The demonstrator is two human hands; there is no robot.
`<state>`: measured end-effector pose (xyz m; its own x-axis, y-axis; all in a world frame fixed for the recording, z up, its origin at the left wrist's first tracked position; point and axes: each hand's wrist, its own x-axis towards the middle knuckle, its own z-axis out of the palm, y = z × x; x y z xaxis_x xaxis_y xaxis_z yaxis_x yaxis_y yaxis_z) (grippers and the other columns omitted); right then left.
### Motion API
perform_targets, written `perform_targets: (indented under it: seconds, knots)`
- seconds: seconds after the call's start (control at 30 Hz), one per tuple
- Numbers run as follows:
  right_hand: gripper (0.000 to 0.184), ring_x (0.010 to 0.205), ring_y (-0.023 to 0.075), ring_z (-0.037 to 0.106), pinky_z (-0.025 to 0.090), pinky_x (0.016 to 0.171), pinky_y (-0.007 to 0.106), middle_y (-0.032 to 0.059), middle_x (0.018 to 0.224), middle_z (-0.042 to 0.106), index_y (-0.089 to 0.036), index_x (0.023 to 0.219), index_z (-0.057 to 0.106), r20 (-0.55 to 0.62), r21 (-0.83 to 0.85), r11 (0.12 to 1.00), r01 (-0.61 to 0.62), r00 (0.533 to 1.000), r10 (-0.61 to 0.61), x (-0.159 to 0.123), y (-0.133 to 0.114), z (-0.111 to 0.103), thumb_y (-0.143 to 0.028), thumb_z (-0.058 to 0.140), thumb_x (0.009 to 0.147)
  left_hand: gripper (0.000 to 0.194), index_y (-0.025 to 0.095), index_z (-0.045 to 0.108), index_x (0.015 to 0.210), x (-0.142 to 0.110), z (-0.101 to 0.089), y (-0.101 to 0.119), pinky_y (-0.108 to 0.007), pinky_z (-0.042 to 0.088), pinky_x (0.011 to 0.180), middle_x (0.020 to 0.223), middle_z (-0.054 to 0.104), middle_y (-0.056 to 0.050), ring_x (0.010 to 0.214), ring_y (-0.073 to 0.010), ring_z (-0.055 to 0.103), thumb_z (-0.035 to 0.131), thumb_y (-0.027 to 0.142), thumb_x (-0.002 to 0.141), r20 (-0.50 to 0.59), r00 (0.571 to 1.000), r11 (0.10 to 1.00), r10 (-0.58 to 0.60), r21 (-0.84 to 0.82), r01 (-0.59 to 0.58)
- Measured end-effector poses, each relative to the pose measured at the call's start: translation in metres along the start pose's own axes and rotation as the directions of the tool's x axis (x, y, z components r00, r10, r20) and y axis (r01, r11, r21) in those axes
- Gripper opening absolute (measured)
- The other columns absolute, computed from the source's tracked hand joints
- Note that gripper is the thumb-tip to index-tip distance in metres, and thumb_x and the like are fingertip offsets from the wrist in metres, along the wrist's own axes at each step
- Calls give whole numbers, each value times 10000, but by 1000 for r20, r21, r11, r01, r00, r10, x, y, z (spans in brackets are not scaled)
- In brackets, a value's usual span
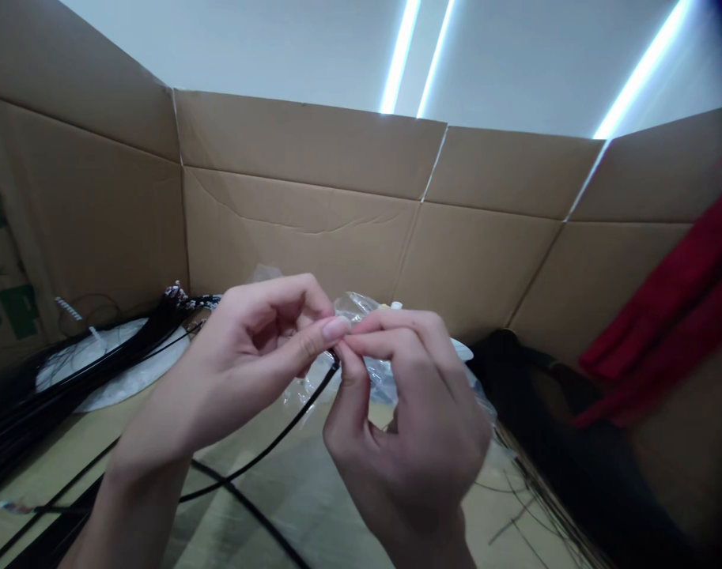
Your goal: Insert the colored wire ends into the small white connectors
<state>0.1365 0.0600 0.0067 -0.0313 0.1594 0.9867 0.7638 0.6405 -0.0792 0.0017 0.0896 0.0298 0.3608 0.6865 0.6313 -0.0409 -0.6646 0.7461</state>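
Left hand (224,371) and right hand (420,411), both pinching the end of a black cable (307,407)

The tip's between them, hidden by fingertips, and the rest curves down toward the left wrist, with clear plastic (384,385) just beyond the hands. Looks like fiddly work on that end; imo the next move calls for a steady grip and small finger motions.

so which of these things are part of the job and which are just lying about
In use:
black cable, its end at the fingers of the left hand and right hand

Apparently just lying about:
black cable bundle, possibly related
clear plastic
loose thin wires
red fabric
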Motion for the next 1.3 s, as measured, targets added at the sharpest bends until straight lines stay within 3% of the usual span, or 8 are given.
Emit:
perform_targets:
  seconds: [0.1,0.23,0.4,0.53,0.8,0.97,1.13,1.3]
  knots:
    - [190,734,122,581,518,663,262,8,783,576,-195,730,553,195,348,887,-303,949,248,8,2,-3,-58,546,862,212,191,602,726,2,-2,-1,-159,338,474,603,475,43,559,-71,418,616,292,913,14,999,999,50,20,-50]
    - [107,736,123,607,529,668,250,10,776,620,-174,747,628,455,613,538,-578,815,358,13,10,-11,-187,628,854,177,200,608,768,5,-4,-4,-146,341,478,616,479,48,567,-60,426,609,281,925,17,994,994,106,7,-106]
    - [138,774,134,649,536,681,249,12,786,670,-180,811,684,717,584,82,-808,560,416,14,16,-13,-296,751,777,136,217,614,794,5,-3,-8,-151,363,486,647,519,52,563,-56,445,613,250,927,-2,986,983,169,-71,-169]
    - [249,888,196,680,525,592,248,60,883,713,-181,833,695,759,536,-16,-844,475,445,15,14,-14,-312,837,676,121,237,615,788,4,-1,-12,-175,376,488,672,570,47,574,-70,483,635,222,907,-72,974,976,216,-27,-218]
    - [80,704,112,646,552,678,236,2,734,706,-181,738,720,562,627,214,-749,625,541,13,10,-10,-240,773,736,120,249,641,783,6,4,-17,-195,410,511,701,606,39,598,-82,521,649,220,900,-115,952,959,282,10,-283]
    - [111,721,153,613,524,684,316,24,747,629,-168,711,639,196,513,649,-561,813,548,8,-2,-5,-127,630,815,121,218,659,804,8,7,-19,-186,351,465,622,525,48,534,-63,445,626,240,919,-110,964,968,242,-31,-247]
    - [174,757,177,586,496,736,358,46,773,597,-197,789,572,-276,105,972,-209,933,230,-3,-7,7,-26,555,814,149,212,639,763,5,11,-14,-194,315,456,605,509,42,538,-74,423,669,288,888,-141,978,988,153,-6,-155]
    - [308,803,225,581,487,769,405,86,851,614,-228,906,522,-269,-160,984,-80,962,35,-9,-4,7,20,562,729,140,218,628,770,4,12,-13,-198,333,476,610,511,40,550,-84,425,671,286,884,-107,989,992,99,-64,-106]
